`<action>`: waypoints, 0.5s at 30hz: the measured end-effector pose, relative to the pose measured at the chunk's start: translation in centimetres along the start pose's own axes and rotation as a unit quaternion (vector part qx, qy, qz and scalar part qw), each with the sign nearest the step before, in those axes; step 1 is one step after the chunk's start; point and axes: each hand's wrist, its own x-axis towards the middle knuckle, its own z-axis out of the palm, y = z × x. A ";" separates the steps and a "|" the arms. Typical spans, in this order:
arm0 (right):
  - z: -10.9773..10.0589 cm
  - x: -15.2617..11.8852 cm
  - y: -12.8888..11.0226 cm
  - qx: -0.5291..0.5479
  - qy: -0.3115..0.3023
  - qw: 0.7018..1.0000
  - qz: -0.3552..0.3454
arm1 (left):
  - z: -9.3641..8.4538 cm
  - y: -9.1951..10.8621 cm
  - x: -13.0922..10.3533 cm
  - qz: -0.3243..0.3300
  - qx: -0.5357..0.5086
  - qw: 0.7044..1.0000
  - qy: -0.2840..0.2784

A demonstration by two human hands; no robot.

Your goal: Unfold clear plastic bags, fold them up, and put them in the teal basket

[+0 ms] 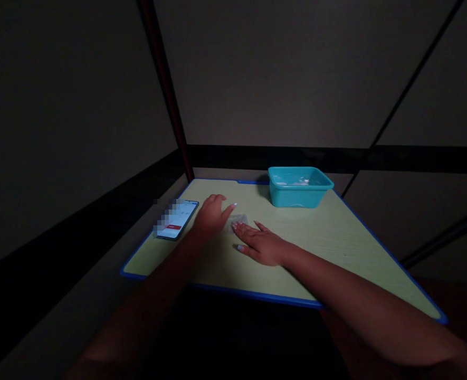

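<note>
A small, clear, flat piece that looks like a plastic bag [240, 218] lies on the pale yellow-green table. My right hand [261, 245] rests over its near edge, fingers stretched out and fingertips touching it. Just left of the clear piece is my left hand [212, 214], its thumb held apart from the other fingers and nothing visible in its grasp. Part of the clear piece is hidden under my right fingers. What it contains, if anything, is too dim to tell.
At the left edge of the table [316, 264] lies a phone [180, 219] with its screen lit. A turquoise plastic basin [298, 196] stands at the back right, with some clear, shiny material inside. Blue edging borders the table, and walls rise behind and to the left.
</note>
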 end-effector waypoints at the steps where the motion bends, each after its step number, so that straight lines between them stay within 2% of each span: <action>1: 0.0 0.0 0.0 -0.003 0.001 1.000 0.001 | 0.5 0.9 -0.5 0.033 -0.018 0.999 -0.021; 4: 0.2 0.1 0.1 -0.015 0.011 1.000 -0.009 | 2.2 3.0 -2.0 0.091 -0.022 0.988 -0.126; 7: 0.4 0.1 0.3 -0.017 0.015 1.000 -0.016 | 3.2 3.1 -2.8 0.078 0.014 0.976 -0.202; 12: 0.2 0.0 0.2 -0.005 -0.003 1.000 0.008 | 3.1 1.3 -2.6 0.033 0.103 0.973 -0.203; 15: 0.1 -0.3 -0.1 0.001 -0.019 0.999 0.031 | 2.9 0.8 -2.4 0.016 0.122 0.966 -0.226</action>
